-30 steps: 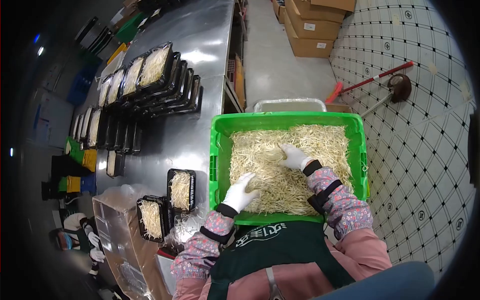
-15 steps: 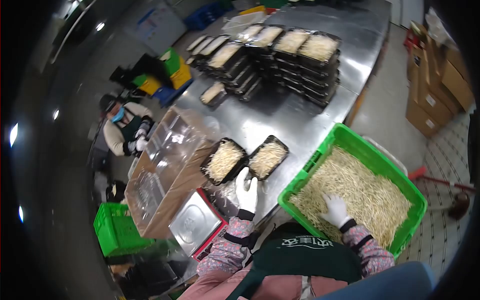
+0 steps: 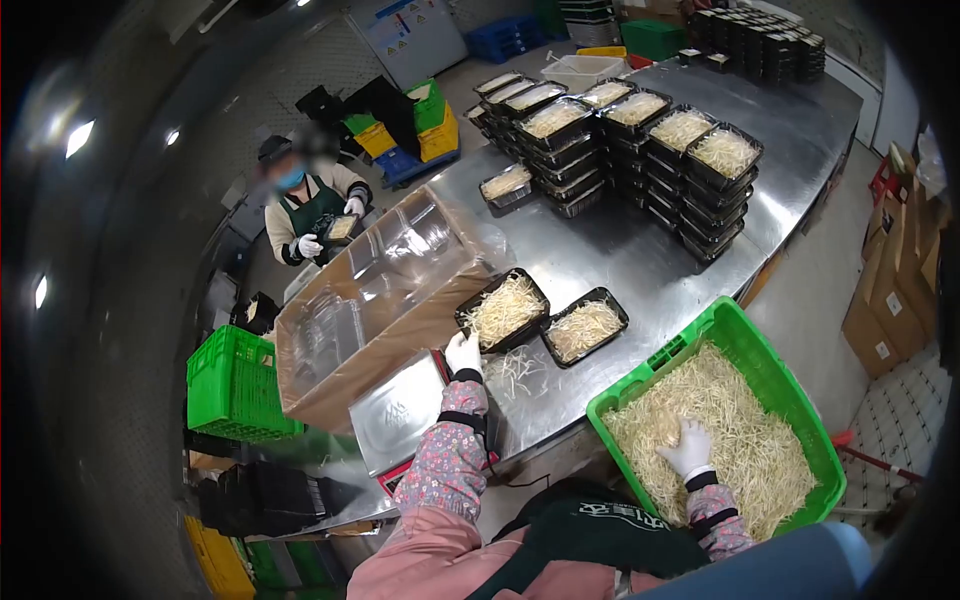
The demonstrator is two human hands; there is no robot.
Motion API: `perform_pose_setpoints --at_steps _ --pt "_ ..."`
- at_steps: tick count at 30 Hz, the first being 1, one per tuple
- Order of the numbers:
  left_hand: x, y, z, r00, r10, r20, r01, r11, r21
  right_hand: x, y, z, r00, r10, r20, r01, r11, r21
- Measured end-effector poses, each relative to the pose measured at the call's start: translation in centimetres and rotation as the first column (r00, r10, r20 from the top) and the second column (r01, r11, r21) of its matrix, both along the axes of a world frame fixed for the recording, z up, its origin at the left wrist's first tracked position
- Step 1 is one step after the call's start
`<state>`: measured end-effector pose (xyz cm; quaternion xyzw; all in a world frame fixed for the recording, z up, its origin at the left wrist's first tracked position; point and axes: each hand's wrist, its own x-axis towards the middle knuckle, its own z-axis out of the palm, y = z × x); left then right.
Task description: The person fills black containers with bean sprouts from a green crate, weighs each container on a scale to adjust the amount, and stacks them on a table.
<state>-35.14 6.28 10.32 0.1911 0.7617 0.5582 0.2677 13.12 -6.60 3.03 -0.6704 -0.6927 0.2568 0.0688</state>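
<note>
My gloved left hand is at the near left corner of a black plastic tray of bean sprouts, its fingers closed on the rim. Right beside it lies a second black tray of bean sprouts, flat on the metal table. Loose sprouts are scattered just in front of the two trays. My gloved right hand rests on the heap of bean sprouts in a green crate. Its fingers are spread, and some tips sink out of sight among the sprouts.
Left of the trays stand a flat scale and a cardboard box of clear plastic lids. Stacks of filled trays rise farther back on the metal table. Across the table a co-worker holds a filled tray.
My left hand has moved from between the two trays to the left tray's near corner, its fingers closing there. My right hand stays in the crate. The camera view has shifted.
</note>
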Motion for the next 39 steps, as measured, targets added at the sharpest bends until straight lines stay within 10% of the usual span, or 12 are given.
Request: perform_pose_setpoints --at_steps 8,14,18,19,23,25,26,28,32,34,36,39 --pt "-4.0 -6.0 4.4 0.963 0.025 -0.269 0.066 0.944 0.323 5.3 0.6 -1.6 0.909 -0.187 -0.374 0.261 0.953 0.157" --pt "-9.7 -18.4 8.2 0.995 0.062 -0.079 -0.042 0.971 0.234 5.4 -1.6 -3.7 0.988 -0.152 -0.032 0.156 0.966 0.206" --pt "-17.3 -24.2 1.0 0.956 0.141 -0.257 -0.102 0.982 0.159 7.8 -0.5 -1.9 0.711 -0.399 -0.578 0.463 0.885 -0.041" --pt "-14.5 -24.7 4.8 0.973 0.166 0.157 -0.191 0.968 0.161 9.5 0.0 -3.7 0.658 -0.385 -0.647 0.473 0.88 -0.043" --pt "-17.5 -25.4 1.2 0.99 0.116 0.082 -0.127 0.98 0.15 9.6 -0.9 -0.7 0.534 -0.365 -0.763 0.542 0.84 -0.023" --pt "-18.0 -24.9 1.5 0.987 0.068 -0.143 -0.062 0.997 0.049 8.8 -1.3 1.0 0.935 -0.351 -0.054 0.355 0.923 0.146" --pt "-18.4 -24.9 1.2 0.948 0.042 -0.314 -0.025 0.998 0.057 7.7 -0.9 2.1 0.931 -0.363 -0.047 0.366 0.917 0.16" --pt "-17.1 -24.6 4.2 0.951 0.031 -0.308 -0.042 0.999 -0.031 4.3 0.2 5.2 0.798 -0.276 -0.535 0.433 0.881 0.191" --pt "-18.8 -24.8 2.2 0.909 0.096 -0.406 -0.009 0.977 0.211 -8.5 3.3 15.2 0.595 -0.005 -0.804 0.247 0.953 0.177" --pt "-21.2 -24.3 -1.6 0.916 0.064 -0.395 0.089 0.93 0.356 -15.4 4.8 18.4 0.496 0.108 -0.862 0.041 0.988 0.147" --pt "-21.1 -23.8 -1.9 0.997 -0.066 0.042 0.024 0.771 0.636 -23.6 4.8 22.7 0.506 0.172 -0.845 -0.123 0.984 0.127" --pt "-20.6 -24.6 -0.3 0.928 -0.093 -0.361 0.223 0.914 0.339 -33.5 6.5 22.7 0.451 0.481 -0.752 -0.419 0.858 0.298"
